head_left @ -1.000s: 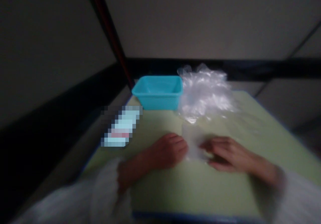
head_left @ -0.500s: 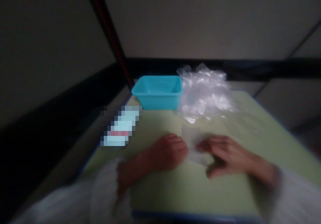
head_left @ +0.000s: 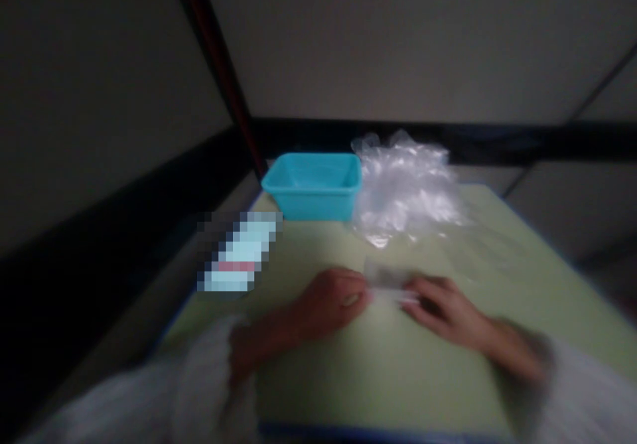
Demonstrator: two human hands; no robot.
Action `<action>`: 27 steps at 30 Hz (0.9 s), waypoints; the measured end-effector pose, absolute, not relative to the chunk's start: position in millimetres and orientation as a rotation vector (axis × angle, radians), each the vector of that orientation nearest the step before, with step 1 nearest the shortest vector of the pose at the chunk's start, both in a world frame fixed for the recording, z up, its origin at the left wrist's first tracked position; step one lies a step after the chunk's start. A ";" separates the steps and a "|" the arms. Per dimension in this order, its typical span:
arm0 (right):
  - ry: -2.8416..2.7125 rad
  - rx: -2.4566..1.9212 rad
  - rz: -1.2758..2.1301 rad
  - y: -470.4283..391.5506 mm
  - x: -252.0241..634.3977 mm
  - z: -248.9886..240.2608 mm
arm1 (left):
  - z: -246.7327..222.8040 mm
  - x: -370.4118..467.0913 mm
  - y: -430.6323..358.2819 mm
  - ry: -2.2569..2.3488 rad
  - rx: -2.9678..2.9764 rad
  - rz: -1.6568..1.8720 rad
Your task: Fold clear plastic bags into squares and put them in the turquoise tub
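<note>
Head view: at the bench [head_left: 318,384], the left hand [head_left: 331,301] and right hand [head_left: 455,314] pinch opposite sides of a clear sheet [head_left: 385,278], apparently to spread it flat, before piled plastic [head_left: 408,188].

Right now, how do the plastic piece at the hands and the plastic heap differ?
The piece is small; the heap is much bigger. The piece looks mostly flat, between the left hand and right hand; the heap lies crumpled beside the turquoise tub. Both look translucent.

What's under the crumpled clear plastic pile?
Pale green tabletop shows through the right edge of the crumpled clear plastic pile. Beneath its thicker middle, folds and glare hide whatever is there.
</note>
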State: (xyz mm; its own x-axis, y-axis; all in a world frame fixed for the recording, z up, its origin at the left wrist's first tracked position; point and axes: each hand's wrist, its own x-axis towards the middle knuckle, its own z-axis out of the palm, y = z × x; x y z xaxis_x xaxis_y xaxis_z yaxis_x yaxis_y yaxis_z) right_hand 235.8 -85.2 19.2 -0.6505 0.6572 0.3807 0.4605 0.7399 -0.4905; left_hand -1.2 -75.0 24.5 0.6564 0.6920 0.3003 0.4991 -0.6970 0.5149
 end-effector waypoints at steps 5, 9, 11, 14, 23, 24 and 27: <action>-2.022 -1.057 0.886 -81.1 227.3 16.9 | 18.8 3.6 -67.4 1.042 1.894 0.777; -1.806 -1.108 1.117 -76.6 222.1 14.8 | 6.7 5.1 -63.3 1.046 1.702 0.831; -1.744 -1.134 1.163 -75.2 220.6 14.7 | 2.2 5.6 -62.6 1.060 1.690 0.855; -1.705 -1.181 1.149 -73.9 221.9 15.9 | -0.2 6.5 -62.3 1.086 1.700 0.872; -2.287 -1.065 0.131 -84.3 223.5 25.0 | 6.1 8.1 -58.9 1.095 1.728 0.825; -2.389 -1.037 0.082 -86.4 220.2 23.7 | 6.9 8.0 -58.5 1.084 1.730 0.817; -2.586 -0.989 -0.021 -91.5 211.8 16.4 | 8.8 7.5 -57.3 1.056 1.737 0.796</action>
State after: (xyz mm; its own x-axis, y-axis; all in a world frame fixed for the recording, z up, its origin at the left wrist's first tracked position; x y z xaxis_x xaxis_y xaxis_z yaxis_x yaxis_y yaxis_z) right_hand 211.8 -91.5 16.4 -0.6848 0.6418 0.3452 0.6473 0.7533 -0.1163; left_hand 7.5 -57.3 8.8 0.4220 0.9045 0.0610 0.3082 -0.2064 0.9287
